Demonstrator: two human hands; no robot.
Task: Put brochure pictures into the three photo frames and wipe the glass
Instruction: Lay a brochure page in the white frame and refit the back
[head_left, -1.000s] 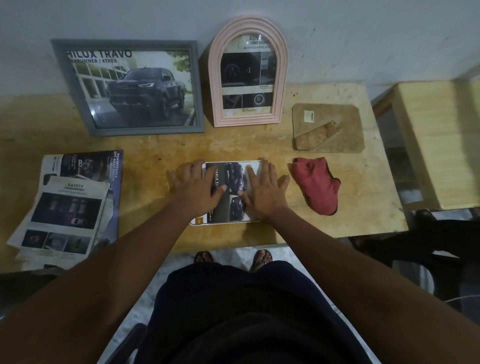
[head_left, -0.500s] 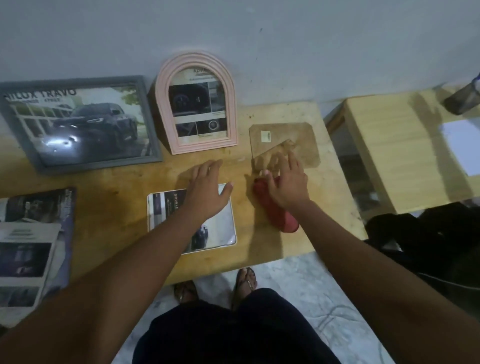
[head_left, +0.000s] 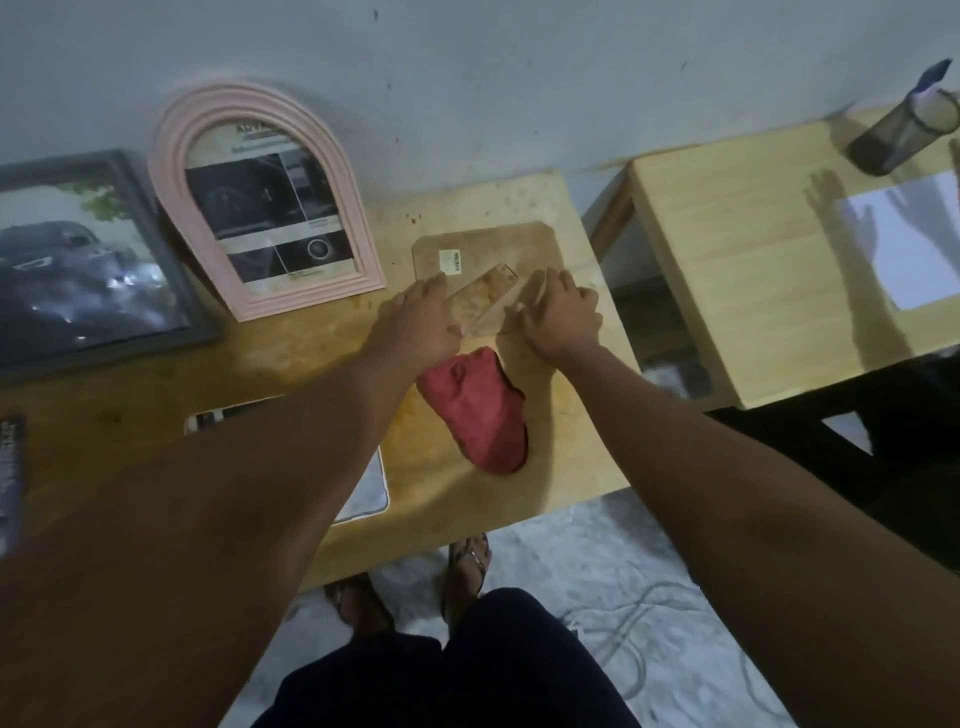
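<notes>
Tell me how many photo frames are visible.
3: the grey frame at far left, the pink arched frame beside it, the white frame lying flat, mostly hidden under the left forearm.

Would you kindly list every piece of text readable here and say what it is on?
"ADVA", cut off: picture in the pink arched frame; its smaller print is blurred.
Sticker on the backing board: too small to read.
Brochure at the left edge: blurred.

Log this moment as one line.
left hand, right hand: grip backing board | red cloth: untouched | white frame: lying flat
</notes>
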